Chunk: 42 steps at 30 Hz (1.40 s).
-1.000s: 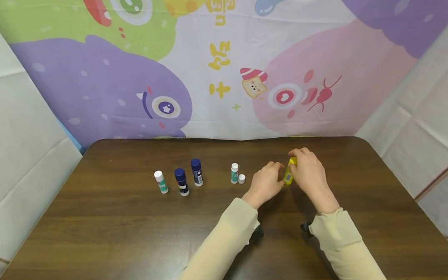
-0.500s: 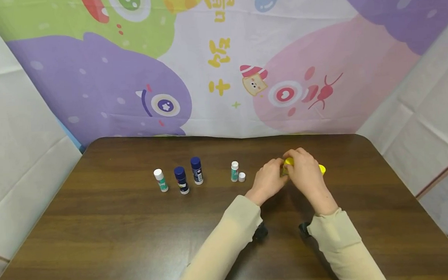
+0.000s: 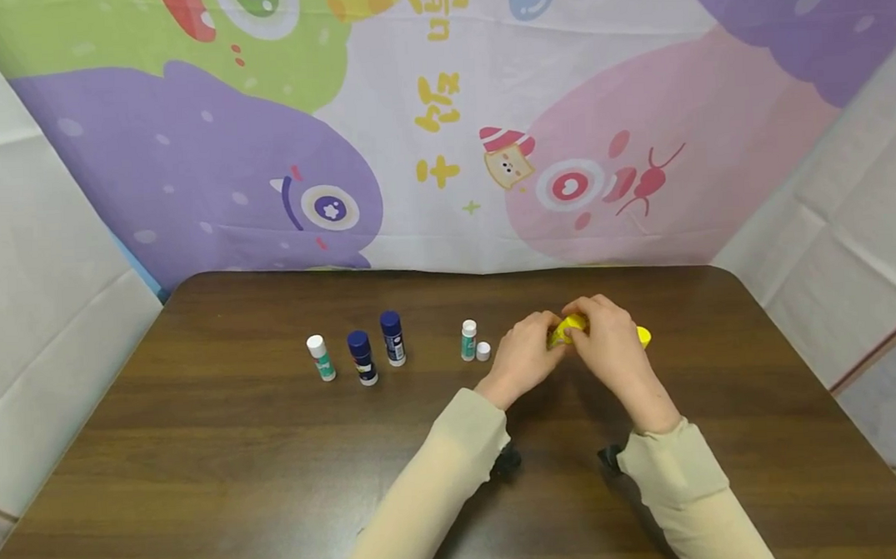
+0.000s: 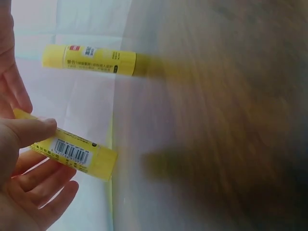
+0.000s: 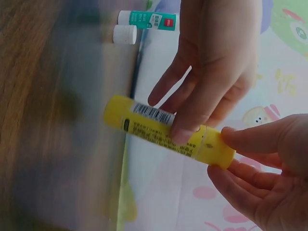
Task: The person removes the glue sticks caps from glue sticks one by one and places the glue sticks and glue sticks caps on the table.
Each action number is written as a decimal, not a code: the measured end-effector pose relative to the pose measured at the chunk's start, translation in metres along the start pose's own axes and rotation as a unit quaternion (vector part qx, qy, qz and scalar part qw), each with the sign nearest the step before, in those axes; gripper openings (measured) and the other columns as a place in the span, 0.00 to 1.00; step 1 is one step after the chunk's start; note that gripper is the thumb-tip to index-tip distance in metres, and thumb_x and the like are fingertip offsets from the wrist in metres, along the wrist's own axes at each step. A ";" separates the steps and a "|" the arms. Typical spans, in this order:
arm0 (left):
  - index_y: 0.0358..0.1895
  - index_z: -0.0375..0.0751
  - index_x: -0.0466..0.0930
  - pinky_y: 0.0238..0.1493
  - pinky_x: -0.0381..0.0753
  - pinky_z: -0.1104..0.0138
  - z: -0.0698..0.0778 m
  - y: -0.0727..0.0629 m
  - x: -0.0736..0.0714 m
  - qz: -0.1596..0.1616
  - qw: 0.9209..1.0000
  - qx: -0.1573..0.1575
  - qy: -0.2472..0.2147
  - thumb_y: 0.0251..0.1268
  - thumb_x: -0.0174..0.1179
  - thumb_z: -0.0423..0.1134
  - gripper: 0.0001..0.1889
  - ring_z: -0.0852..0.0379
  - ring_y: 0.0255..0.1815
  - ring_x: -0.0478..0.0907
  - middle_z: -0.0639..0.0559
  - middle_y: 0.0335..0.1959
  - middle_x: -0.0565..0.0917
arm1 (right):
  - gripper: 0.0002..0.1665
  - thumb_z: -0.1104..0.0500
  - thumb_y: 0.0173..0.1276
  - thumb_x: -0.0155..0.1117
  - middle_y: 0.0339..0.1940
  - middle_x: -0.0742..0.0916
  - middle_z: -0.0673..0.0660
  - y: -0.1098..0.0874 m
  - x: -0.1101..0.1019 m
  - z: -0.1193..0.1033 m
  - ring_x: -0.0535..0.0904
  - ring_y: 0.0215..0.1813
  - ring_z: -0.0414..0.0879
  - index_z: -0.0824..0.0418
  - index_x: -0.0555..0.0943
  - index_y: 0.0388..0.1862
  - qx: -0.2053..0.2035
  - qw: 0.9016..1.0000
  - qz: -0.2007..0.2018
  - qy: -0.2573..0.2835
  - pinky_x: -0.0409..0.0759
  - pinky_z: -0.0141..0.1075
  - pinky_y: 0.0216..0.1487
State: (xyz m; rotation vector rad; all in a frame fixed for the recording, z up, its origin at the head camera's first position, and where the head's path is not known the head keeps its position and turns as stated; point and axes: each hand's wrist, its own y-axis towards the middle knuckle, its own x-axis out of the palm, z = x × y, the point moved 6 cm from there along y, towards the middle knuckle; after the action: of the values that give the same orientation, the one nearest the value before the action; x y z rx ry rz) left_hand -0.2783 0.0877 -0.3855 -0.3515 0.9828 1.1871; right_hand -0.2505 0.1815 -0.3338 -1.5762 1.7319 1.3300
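Observation:
A yellow glue stick (image 3: 567, 330) is held between both hands above the table, tilted in the head view. My left hand (image 3: 524, 351) grips its barrel, the thumb lying across the label beside the barcode in the left wrist view. With fingertips and thumb, my right hand (image 3: 614, 343) pinches the capped end, as the right wrist view shows. A second yellow glue stick (image 4: 91, 58) stands on the table, mostly hidden behind the right hand in the head view. Left of the hands stands a green-and-white glue stick (image 3: 469, 343) without its cap, its white cap (image 3: 484, 350) beside it.
Farther left on the brown wooden table (image 3: 238, 455) stand a white-capped green glue stick (image 3: 321, 358) and two dark blue glue sticks, one in front (image 3: 363, 360) and one behind (image 3: 394, 340). A cartoon-printed cloth (image 3: 446, 229) hangs along the table's back edge.
The yellow glue stick has been lifted and tipped over, its lower end swung left. My left hand has gone from beside it to gripping it. The second yellow stick has come into view.

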 end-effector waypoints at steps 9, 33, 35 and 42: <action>0.45 0.44 0.77 0.30 0.72 0.73 -0.006 -0.012 -0.014 0.006 1.000 0.010 0.011 0.57 0.61 0.45 0.15 0.62 0.29 0.72 0.54 0.37 0.78 | 0.14 0.66 0.57 0.63 0.37 0.81 0.63 -0.004 0.002 -0.002 0.75 0.35 0.54 0.68 0.78 0.43 0.008 0.999 -0.016 0.032 0.75 0.44 0.38; 0.37 0.43 0.79 0.40 0.72 0.65 -0.016 -0.069 -0.079 0.169 0.947 0.168 0.213 0.49 0.67 0.39 0.11 0.55 0.34 0.73 0.53 0.32 0.77 | 0.23 0.52 0.60 0.63 0.44 0.83 0.61 -0.010 0.048 -0.025 0.81 0.44 0.51 0.61 0.75 0.51 0.049 0.968 -0.100 0.224 0.80 0.41 0.42; 0.37 0.43 0.79 0.41 0.72 0.65 -0.019 -0.073 -0.082 0.177 0.944 0.170 0.220 0.49 0.67 0.39 0.11 0.55 0.35 0.73 0.52 0.33 0.77 | 0.24 0.51 0.60 0.63 0.44 0.83 0.61 -0.010 0.051 -0.028 0.81 0.44 0.50 0.61 0.75 0.52 0.050 0.967 -0.104 0.229 0.80 0.41 0.42; 0.40 0.44 0.80 0.46 0.71 0.64 -0.027 -0.078 -0.089 0.198 0.938 0.159 0.235 0.48 0.68 0.40 0.14 0.54 0.39 0.73 0.51 0.37 0.78 | 0.25 0.51 0.59 0.63 0.43 0.84 0.60 -0.004 0.057 -0.038 0.82 0.41 0.49 0.63 0.75 0.52 0.048 0.956 -0.118 0.266 0.80 0.39 0.40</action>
State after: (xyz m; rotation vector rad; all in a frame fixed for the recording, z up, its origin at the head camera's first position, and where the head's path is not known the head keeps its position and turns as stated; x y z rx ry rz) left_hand -0.2246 -0.0151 -0.3503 -0.1807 1.7018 1.3015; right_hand -0.2505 0.1206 -0.3656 -2.1396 1.7830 0.7314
